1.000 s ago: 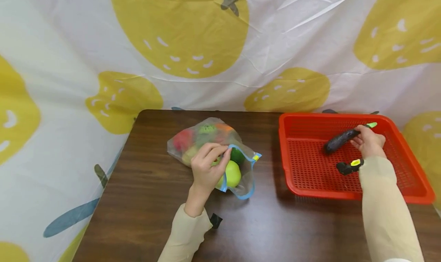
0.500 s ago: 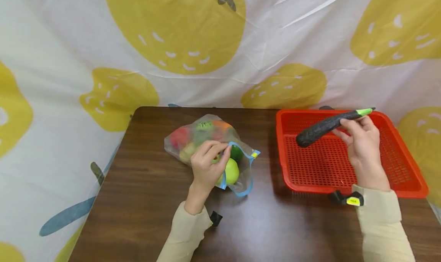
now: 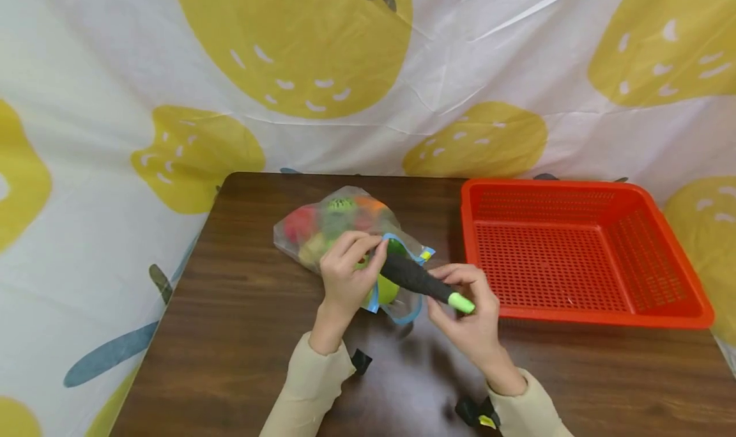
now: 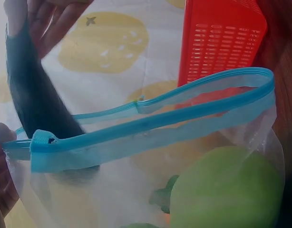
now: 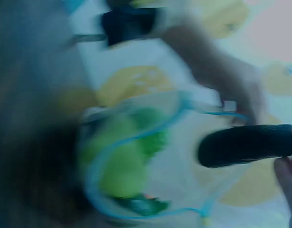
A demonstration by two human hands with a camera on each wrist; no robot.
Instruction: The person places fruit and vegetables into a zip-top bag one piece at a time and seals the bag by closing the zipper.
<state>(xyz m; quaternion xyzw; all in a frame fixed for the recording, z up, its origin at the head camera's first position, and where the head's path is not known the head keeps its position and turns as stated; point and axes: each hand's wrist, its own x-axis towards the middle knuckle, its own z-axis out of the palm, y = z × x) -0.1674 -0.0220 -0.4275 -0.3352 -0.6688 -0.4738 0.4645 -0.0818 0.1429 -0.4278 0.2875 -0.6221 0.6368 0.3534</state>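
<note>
My left hand (image 3: 347, 268) pinches the blue-zip rim of a clear zip bag (image 3: 287, 236) lying at the table's middle left. My right hand (image 3: 471, 315) holds a long dark eggplant (image 3: 411, 276) near its bright green stem end. The blunt end points left into the bag's mouth; in the left wrist view the eggplant (image 4: 39, 90) passes behind the front zip (image 4: 150, 122) and shows dimly through the plastic. Inside the bag are a round green fruit (image 4: 227, 190), a red piece (image 3: 300, 224) and an orange piece (image 3: 370, 204). The right wrist view is blurred.
A red plastic basket (image 3: 546, 264) with a perforated floor stands on the right of the brown wooden table (image 3: 230, 309). Behind the table hangs a white curtain (image 3: 448, 60) with yellow fruit prints.
My right hand has lifted the eggplant out of the red basket and carried it left to the bag's mouth, turning its stem toward me. My left hand has stayed on the bag's rim.
</note>
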